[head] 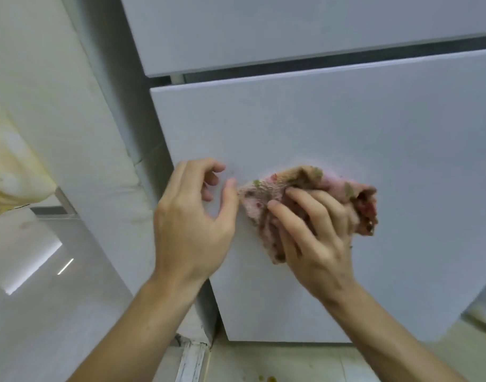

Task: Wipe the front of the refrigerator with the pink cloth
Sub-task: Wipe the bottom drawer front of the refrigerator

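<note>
The white refrigerator front (346, 128) fills the upper right of the view, with a lower door panel and a gap to the panel above it. A bunched pink cloth (264, 193) with green and red marks lies against the lower panel. My right hand (313, 232) presses on the cloth with its fingers curled over it. My left hand (192, 216) is beside the cloth's left corner, fingers loosely curled, thumb tip touching or nearly touching the cloth edge. Nothing is held in the left hand.
A white wall panel (71, 119) runs along the refrigerator's left side. A yellowed cloth or bag (13, 172) hangs at the far left. Glossy white floor tiles (57, 312) lie below left, and a tiled strip (277, 362) runs under the door.
</note>
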Demonstrator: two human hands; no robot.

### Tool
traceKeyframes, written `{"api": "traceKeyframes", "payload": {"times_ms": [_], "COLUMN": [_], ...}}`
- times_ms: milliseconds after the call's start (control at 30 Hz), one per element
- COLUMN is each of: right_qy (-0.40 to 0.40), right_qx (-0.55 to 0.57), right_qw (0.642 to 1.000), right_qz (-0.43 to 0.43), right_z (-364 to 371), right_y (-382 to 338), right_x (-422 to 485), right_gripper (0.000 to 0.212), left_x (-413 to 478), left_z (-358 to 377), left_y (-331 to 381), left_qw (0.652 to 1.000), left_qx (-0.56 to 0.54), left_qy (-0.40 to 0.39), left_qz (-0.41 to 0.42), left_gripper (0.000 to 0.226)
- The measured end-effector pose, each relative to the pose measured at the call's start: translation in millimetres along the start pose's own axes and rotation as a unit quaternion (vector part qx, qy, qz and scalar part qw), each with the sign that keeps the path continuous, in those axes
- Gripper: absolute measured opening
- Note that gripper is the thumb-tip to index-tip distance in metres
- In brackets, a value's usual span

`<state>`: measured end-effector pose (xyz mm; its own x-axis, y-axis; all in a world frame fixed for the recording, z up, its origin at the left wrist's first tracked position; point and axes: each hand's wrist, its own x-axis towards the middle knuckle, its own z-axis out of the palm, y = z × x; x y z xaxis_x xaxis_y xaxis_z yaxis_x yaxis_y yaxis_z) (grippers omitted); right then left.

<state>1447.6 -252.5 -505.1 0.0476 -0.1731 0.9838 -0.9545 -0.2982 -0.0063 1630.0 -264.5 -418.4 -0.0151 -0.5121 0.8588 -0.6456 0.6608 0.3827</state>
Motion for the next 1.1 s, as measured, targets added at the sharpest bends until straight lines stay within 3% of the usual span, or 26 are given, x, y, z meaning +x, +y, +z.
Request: {"api": "traceKeyframes", "payload": {"times_ms": [100,167,267,367,500,667,833,900,1000,1100], "right_qy": [0.023,-0.006,-0.044,-0.057,-0.045,-0.020,-0.196,-0.218,-0.214,-0.163], "right_qx": [-0.048,-0.084,-0.117,-0.109,-0.157,-0.133,-0.135,-0.161,-0.133,-0.067], "right_qw": [0.996,0.994,0.992,0.992,0.986,0.990,0.948,0.930,0.943,0.975], "right_qz": [-0.072,-0.069,-0.034,-0.010,0.016,-0.038,-0.213,-0.247,-0.219,-0.137], "right_z": [0.2,7.1,19.4,22.7,38.9,60.1,65.4,61.4,54.3,47.9], "right_y": [22.2,22.2,8.2,-19.6,-53.9,-65.6,-49.4,-42.0,-39.8,-44.7], "right_x": [19.5,21.7,25.6,71.7,115.5,76.6,-62.2,-80.4,-66.0,-10.6], "right_gripper": [0.033,0.042,0.052,0.055,0.078,0.053,0.056,0.057,0.061,0.058], "left_x": [5.2,7.0,6.1,7.5,9.4,8.8,6.8,6.7,5.8,1.7], "left_z": [-11.3,-16.4,-16.5,-10.9,-2.7,-3.6,-4.3,-6.3,-7.3,-6.5], "left_y": [-29.5,-52.0,-89.2,-115.2,-115.4,-121.5,-124.6,-125.7,-123.5,-121.1], "left_qw": [0.995,0.988,0.982,0.987,0.990,0.988,0.988,0.987,0.989,0.990], "left_qx": [0.046,0.098,0.164,0.155,0.126,0.126,0.130,0.138,0.131,0.130], "left_qy": [0.079,0.108,0.080,0.032,0.057,0.076,0.070,0.062,0.052,0.049], "left_qz": [0.027,0.048,0.047,0.026,0.020,0.040,0.045,0.048,0.044,0.025], "left_gripper": [0.022,0.032,0.058,0.077,0.071,0.060,0.061,0.062,0.063,0.062]}}
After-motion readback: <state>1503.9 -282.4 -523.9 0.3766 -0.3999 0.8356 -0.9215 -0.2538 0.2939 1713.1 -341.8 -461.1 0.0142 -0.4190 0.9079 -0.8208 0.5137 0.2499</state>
